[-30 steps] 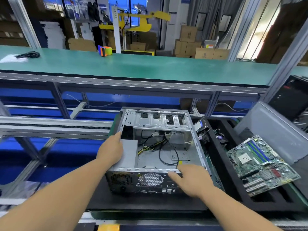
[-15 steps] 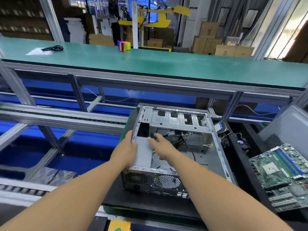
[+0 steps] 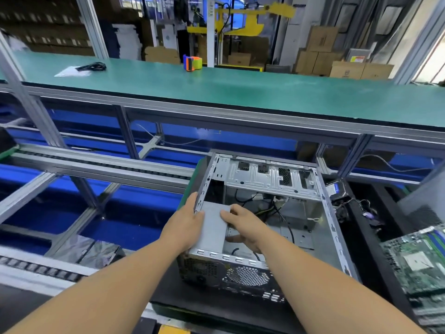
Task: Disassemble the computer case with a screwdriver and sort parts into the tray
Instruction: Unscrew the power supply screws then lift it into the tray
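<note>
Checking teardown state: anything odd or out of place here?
Nothing damaged. Loose cables sprawl inside the open case, and both hands are on the grey power supply box.

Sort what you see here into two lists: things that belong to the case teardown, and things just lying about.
Part of the job:
- computer case, open
- grey power supply, gripped by the left hand and right hand
- black cables inside the case
- motherboard, already set out at right

Just lying about:
- tape dispenser on the green bench
- black cord on that bench
- cardboard boxes behind
</note>
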